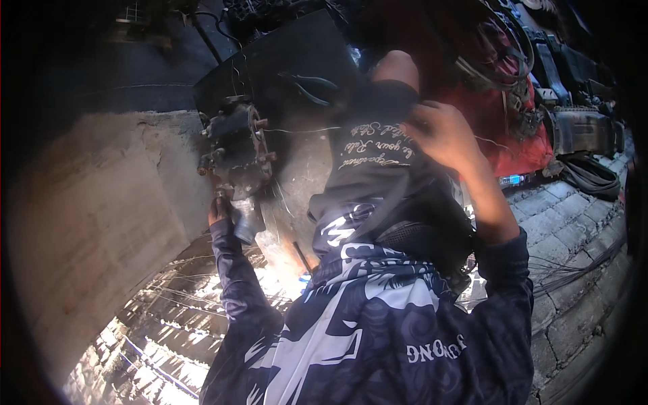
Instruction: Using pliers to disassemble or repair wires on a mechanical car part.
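A dark metal machine part (236, 145) with protruding bolts stands left of my legs. My left hand (219, 208) is at its lower side, fingers closed against it and partly hidden, beside a grey metal cylinder (248, 221). Thin wire (304, 129) runs rightward from the part toward my lap; a stretch shows again past my right hand (442, 135). That hand is over my thigh in dark shorts (368, 175), fingers curled in a pinch that seems to hold the wire. Blue-handled pliers (314, 89) lie on a dark flat panel (270, 67).
A large tan curved surface (101, 196) fills the left side. Red material (496, 125) and black cables are on the right. Coiled black hose (590, 177) lies on grey paving blocks (560, 223). Strands of wire (162, 290) cross the sunlit ground at lower left.
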The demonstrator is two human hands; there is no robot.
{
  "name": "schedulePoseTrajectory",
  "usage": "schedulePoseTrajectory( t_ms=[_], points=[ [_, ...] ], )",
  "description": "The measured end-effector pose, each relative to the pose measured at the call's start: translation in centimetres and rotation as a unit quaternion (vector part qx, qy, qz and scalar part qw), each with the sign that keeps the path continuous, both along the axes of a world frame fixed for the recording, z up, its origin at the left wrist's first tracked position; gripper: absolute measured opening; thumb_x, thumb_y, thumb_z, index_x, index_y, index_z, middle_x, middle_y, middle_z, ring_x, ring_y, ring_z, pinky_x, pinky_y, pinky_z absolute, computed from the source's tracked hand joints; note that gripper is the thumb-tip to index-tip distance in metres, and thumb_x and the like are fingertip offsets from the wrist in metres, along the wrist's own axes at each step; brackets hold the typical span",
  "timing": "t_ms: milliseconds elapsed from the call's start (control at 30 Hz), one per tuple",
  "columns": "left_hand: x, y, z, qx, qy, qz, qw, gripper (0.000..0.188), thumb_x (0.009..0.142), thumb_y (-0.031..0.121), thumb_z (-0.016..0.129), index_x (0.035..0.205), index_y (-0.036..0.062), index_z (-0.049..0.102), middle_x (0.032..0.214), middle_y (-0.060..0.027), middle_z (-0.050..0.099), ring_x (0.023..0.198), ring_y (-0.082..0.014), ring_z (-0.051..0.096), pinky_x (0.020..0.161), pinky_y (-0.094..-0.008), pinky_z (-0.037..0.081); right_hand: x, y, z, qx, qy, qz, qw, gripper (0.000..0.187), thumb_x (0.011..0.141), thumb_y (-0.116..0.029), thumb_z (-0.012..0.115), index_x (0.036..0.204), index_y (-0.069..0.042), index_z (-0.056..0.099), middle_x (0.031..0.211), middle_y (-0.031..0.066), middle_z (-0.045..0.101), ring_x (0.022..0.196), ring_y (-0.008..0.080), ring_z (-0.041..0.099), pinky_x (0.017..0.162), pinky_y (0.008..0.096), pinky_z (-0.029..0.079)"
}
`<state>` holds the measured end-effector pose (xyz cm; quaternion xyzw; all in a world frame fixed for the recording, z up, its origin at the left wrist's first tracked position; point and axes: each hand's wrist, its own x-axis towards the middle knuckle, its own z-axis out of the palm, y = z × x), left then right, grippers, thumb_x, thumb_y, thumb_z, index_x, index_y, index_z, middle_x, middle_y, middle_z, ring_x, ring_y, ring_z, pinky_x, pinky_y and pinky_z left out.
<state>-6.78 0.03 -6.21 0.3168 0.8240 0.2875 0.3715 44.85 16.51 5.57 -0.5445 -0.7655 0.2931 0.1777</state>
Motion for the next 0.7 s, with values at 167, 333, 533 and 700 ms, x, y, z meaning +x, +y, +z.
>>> schedulePoseTrajectory(
  t_ms=[167,333,533,700],
  points=[
    [-2.0,-1.2,-1.2,-0.008,-0.03,0.007,1.0,0.037,0.097,0.034,0.043,0.106,0.0024,0.061,0.083,-0.0024,0.061,0.073,-0.0118,0.052,0.067,-0.0273,0.044,-1.5,1.1,-2.1,0.003,-0.017,0.008,1.0,0.018,0.076,-0.025,0.068,0.085,-0.009,0.065,0.077,0.0132,0.064,0.077,0.0342,0.061,0.066,0.044,0.049],
    [-0.7,-0.8,-0.7,0.0,-0.05,0.034,0.998,0.036,0.097,0.031,0.042,0.107,0.0017,0.061,0.093,-0.0045,0.064,0.081,-0.0124,0.055,0.074,-0.0262,0.044,-1.2,2.7,-3.2,-0.014,-0.001,0.032,0.999,0.018,0.077,-0.025,0.067,0.086,-0.009,0.066,0.076,0.0139,0.063,0.077,0.0342,0.061,0.066,0.0443,0.049],
    [0.7,-0.2,1.2,-0.018,0.0,0.023,1.0,0.041,0.097,0.033,0.043,0.112,-0.0006,0.06,0.1,-0.0076,0.065,0.087,-0.0157,0.057,0.079,-0.0284,0.044,-2.1,5.3,-4.5,-0.002,-0.004,0.072,0.997,0.018,0.078,-0.024,0.067,0.087,-0.008,0.065,0.081,0.0142,0.064,0.076,0.0352,0.061,0.066,0.0446,0.048],
    [-1.3,1.2,-0.7,-0.049,0.03,0.138,0.989,0.056,0.092,0.047,0.048,0.113,-0.0028,0.061,0.104,-0.0153,0.066,0.096,-0.0245,0.06,0.084,-0.0332,0.044,-3.9,9.1,-5.8,0.098,0.023,0.154,0.983,0.014,0.079,-0.017,0.066,0.092,-0.01,0.065,0.089,0.0122,0.063,0.081,0.0342,0.06,0.067,0.0433,0.047]
  ],
)
